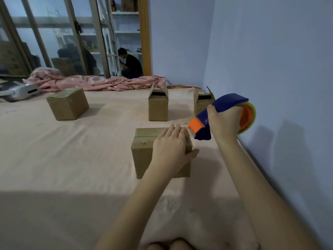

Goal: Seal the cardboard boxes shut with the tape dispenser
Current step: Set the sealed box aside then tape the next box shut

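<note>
Head camera is looking down over a pink bed sheet [72,159] where four cardboard boxes are sitting. Left hand [171,147] is lying flat on the nearest box [144,152], fingers straight and together across the right part of its closed top, thumb spreading out past the box's right edge. It is pressing on the box rather than gripping it. A strip of tape is showing along the top seam just left of those fingers.

Right hand [223,121] is curling around the blue tape dispenser [225,109], holding it in the air just right of and slightly beyond the left hand. Its orange front end is pointing down toward the far right corner of the nearest box, near the left fingertips; whether it is touching the cardboard cannot be told. The clear tape roll is sitting on the side of the right hand nearest the wall.

Beyond the left hand, an open-flapped box [158,107] is standing upright. A second open box [201,103] is partly hiding behind the dispenser. Well off to the left of both hands, a closed box [68,104] is resting with tape across its top. A crumpled pink blanket [93,83] is lying farther back.
</note>
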{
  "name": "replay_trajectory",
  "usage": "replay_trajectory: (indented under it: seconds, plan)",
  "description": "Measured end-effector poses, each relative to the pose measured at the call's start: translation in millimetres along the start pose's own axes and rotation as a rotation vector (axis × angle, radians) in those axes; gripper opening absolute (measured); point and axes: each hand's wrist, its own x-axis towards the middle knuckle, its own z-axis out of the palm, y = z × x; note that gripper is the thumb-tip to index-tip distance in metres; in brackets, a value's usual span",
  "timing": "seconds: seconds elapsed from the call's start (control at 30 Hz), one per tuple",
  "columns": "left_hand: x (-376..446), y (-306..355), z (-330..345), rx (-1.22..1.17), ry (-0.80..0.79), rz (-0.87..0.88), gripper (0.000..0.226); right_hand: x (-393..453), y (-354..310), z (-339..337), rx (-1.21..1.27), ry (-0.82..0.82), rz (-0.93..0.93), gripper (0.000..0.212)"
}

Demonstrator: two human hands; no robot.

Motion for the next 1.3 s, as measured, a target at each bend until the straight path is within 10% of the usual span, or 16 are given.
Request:
replay_trajectory:
  seconds: [1.3]
  plan:
    - [-1, 1, -1, -0.033, 0.023, -0.012, 0.078, 21, 6, -17, 0.237, 0.038, 0.307, 0.010]
